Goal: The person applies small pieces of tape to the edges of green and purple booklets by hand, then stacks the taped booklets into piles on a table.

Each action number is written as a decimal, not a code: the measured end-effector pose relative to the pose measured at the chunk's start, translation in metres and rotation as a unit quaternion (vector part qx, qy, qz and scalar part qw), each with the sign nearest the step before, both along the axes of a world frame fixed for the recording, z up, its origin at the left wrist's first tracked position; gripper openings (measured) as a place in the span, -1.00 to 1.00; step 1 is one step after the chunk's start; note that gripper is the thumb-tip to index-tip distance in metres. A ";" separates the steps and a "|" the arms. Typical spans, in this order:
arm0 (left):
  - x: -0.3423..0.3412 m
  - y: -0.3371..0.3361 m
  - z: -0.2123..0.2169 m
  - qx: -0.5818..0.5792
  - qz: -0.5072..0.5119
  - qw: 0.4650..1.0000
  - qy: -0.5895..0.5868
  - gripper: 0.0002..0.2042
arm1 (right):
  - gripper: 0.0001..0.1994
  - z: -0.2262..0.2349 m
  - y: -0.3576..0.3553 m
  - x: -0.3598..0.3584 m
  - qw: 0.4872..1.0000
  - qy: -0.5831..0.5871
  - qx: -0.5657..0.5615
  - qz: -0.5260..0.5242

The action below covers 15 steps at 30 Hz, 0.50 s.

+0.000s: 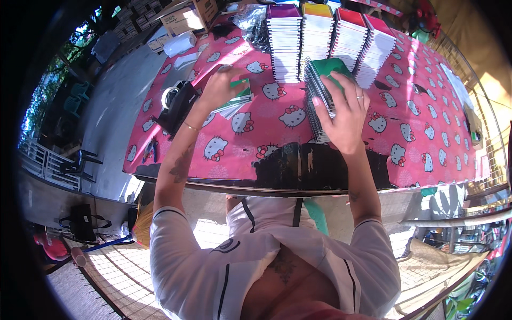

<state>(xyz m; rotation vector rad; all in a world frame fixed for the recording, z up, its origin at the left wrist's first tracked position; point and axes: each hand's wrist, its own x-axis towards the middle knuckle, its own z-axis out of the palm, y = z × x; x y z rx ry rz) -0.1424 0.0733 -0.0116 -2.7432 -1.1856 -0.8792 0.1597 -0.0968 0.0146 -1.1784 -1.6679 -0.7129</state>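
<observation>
My left hand [217, 89] reaches over a small pile of green-and-white cards [241, 98], its fingers apart; whether the fingertips touch the top card is hard to make out. A spiral-bound notebook stack with a green cover on top [326, 66] stands in front of me, right of centre. Over its near side lies my right hand [345, 114], fingers spread and thumb out toward the black spiral edge. Part of the green cover is hidden beneath that hand. Beside my left wrist sits a black tape dispenser [183, 104] with a roll of tape [169, 97].
Tall spiral notebook stacks with purple [284, 42], yellow [318, 37] and red [350, 37] covers line the back of the pink patterned table [213, 165]. Pliers [151, 151] lie at the left edge. Behind are plastic wrap [250, 24] and a cardboard box [189, 16].
</observation>
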 end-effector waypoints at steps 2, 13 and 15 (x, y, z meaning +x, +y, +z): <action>-0.045 -0.016 -0.045 -0.001 0.034 0.999 0.027 -0.57 | -0.67 -0.006 -0.013 -0.017 0.995 0.051 0.017 0.086; -0.003 -0.110 -0.058 0.178 0.013 0.983 0.051 -0.71 | -0.35 -0.093 0.015 -0.078 0.884 0.266 -0.239 0.301; 0.012 -0.135 -0.080 0.150 -0.070 0.986 0.014 -0.79 | -0.45 -0.125 0.022 -0.075 0.790 0.331 -0.373 0.357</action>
